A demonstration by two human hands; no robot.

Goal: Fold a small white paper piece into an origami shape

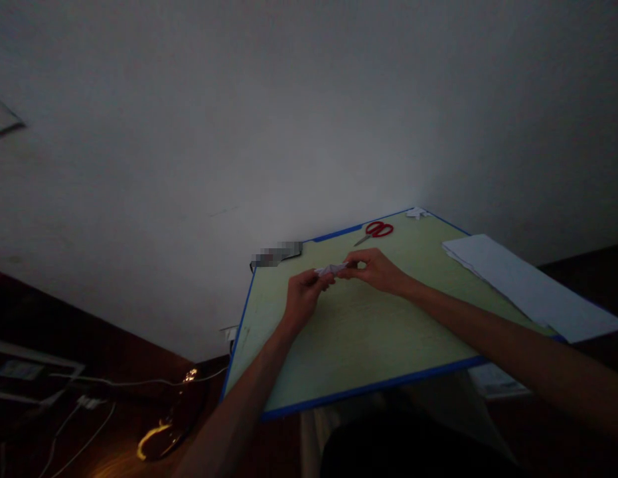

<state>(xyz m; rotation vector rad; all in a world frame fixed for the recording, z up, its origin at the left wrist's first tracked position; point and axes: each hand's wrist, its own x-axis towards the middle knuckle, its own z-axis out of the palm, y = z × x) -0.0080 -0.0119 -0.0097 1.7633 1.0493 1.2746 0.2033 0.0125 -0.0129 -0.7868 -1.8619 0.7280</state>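
A small piece of folded white paper (331, 269) is held up between my two hands, over the far half of the table. My left hand (305, 295) pinches its left end, fingers curled beneath it. Thumb and fingertips of my right hand (371, 269) close on its right end. Parts of the paper are covered by the fingers, and its exact shape is too small to make out. Just beyond my right hand lie red-handled scissors (377, 231), blades pointing left toward me.
The pale green table (368, 338) has a blue edge and stands against a grey wall. White paper sheets (528, 282) overhang its right side. Paper scraps (417, 212) lie in the far corner; a blurred dark object (279, 253) sits at the far left. Cables (159, 381) run at lower left.
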